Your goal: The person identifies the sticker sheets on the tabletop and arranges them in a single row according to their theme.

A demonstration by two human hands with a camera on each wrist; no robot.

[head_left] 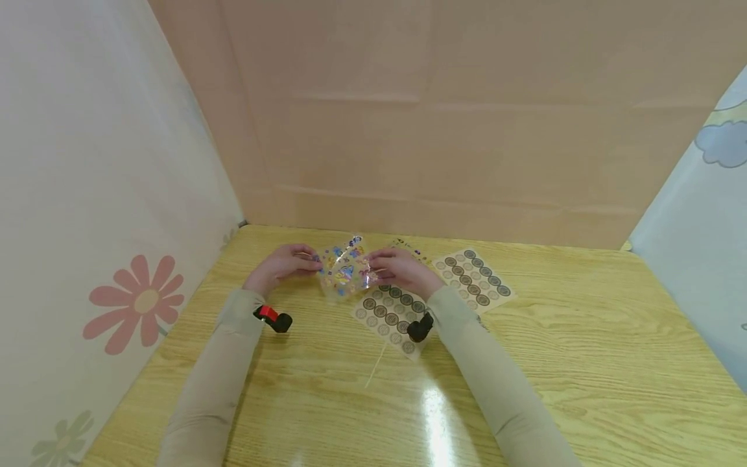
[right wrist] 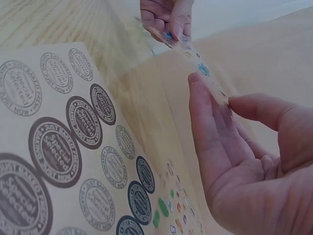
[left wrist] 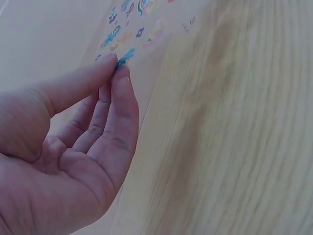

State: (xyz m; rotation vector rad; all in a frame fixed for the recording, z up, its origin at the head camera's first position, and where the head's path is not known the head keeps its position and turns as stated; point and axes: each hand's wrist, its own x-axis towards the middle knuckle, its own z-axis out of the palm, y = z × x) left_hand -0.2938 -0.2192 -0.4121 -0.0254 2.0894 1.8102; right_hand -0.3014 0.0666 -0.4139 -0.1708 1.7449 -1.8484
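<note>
Wood-grain table [head_left: 583,363] fills the lower half of the head view, boxed in by a tan backdrop and a flowered curtain at left, and just above centre a clear sticker sheet [head_left: 345,272] is strung between two hands. Left hand [head_left: 284,264] has its left edge, right hand [head_left: 399,269] its right edge, so the sheet's long axis runs straight across the frame from hand to hand, lifted off the wood. Below the right hand lie two tan sheets of round seals, one at centre [head_left: 390,316] and one further right [head_left: 474,277]. Over to the left wrist view: thumb and fingertips [left wrist: 121,81] are pressed together on the sheet's edge at upper left, and the colourful stickers [left wrist: 128,29] trail away toward the top of the frame. Now the right wrist view: the right hand, lower right, has thumb and fingers nipping the near edge, though the contact itself is blurred; the film stretches up and left to the other hand at top centre, with the seal sheet [right wrist: 73,142] flat at the left.
</note>
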